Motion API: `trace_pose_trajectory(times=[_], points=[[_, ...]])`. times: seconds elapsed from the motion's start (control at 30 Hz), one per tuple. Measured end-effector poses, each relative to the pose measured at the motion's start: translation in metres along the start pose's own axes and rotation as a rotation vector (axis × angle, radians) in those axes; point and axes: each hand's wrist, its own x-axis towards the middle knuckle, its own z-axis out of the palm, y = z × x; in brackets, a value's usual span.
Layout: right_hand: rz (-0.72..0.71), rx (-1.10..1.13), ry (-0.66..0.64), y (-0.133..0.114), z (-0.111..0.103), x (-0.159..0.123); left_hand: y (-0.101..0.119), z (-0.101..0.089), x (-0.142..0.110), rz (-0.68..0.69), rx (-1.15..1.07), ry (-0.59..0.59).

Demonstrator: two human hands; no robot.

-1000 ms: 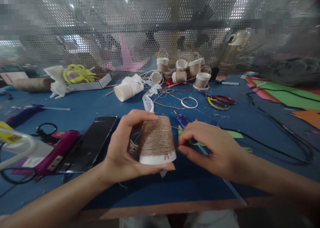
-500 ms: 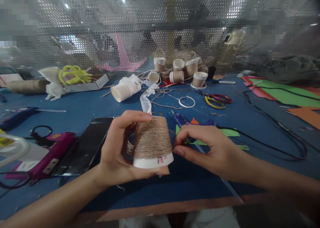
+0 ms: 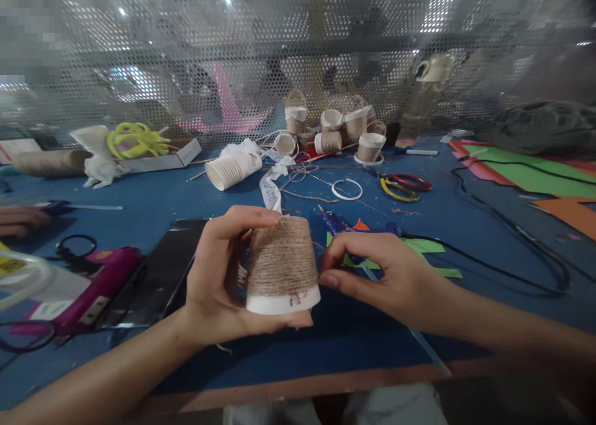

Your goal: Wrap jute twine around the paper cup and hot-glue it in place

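An upside-down paper cup point(image 3: 284, 304) is wound with brown jute twine point(image 3: 280, 257); a white band with reddish marks stays bare at its lower rim. My left hand point(image 3: 223, 276) grips it, fingers on top and thumb beneath. Close against the cup's right side, my right hand point(image 3: 372, 270) is closed in a pinch on the twine, mostly hidden by the fingertips. A short strand shows between the cup and that hand. Just behind my right hand lies a blue glue gun point(image 3: 336, 222) on green paper pieces point(image 3: 423, 246).
Several twine-wrapped little baskets point(image 3: 370, 147) stand at the back beside stacked paper cups point(image 3: 228, 172). Scissors point(image 3: 405, 186) and a white ring point(image 3: 347, 189) lie mid-table. Left are a phone point(image 3: 162, 270), a magenta power strip point(image 3: 102, 288) and another person's hand point(image 3: 21, 220). A black cable point(image 3: 512, 276) loops right.
The cup and both my hands have shifted slightly left in view, along with the whole scene. Another person's hand has come in at the left, onto the second glue gun.
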Motion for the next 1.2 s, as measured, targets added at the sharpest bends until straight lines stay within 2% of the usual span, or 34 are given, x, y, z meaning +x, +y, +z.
trace_pose_trajectory(times=[0.17, 0.33, 0.63, 0.77, 0.9, 1.0, 1.2], points=[[0.004, 0.025, -0.03, -0.0035, -0.0014, 0.0002, 0.0062, -0.0011, 0.0018, -0.074, 0.019, -0.035], [0.021, 0.026, -0.044, -0.0028, -0.0002, 0.0006, 0.0025, 0.0011, 0.0019, 0.022, -0.011, 0.027], [0.075, 0.077, -0.055, -0.0003, 0.0, 0.0004, 0.009, 0.0001, 0.0027, -0.059, -0.014, -0.016], [0.09, 0.101, -0.078, -0.0023, -0.0011, 0.0006, 0.0085, 0.0019, 0.0025, -0.025, -0.022, 0.03], [0.099, 0.095, -0.1, -0.0024, -0.0002, 0.0006, 0.0042, 0.0011, 0.0031, 0.011, -0.036, 0.0], [0.11, 0.09, -0.098, -0.001, 0.0015, -0.0003, 0.0013, -0.0008, 0.0036, 0.031, -0.046, -0.02], [0.11, 0.175, -0.021, 0.0022, 0.003, -0.0042, 0.0, 0.0002, 0.0035, -0.021, -0.174, 0.004]])
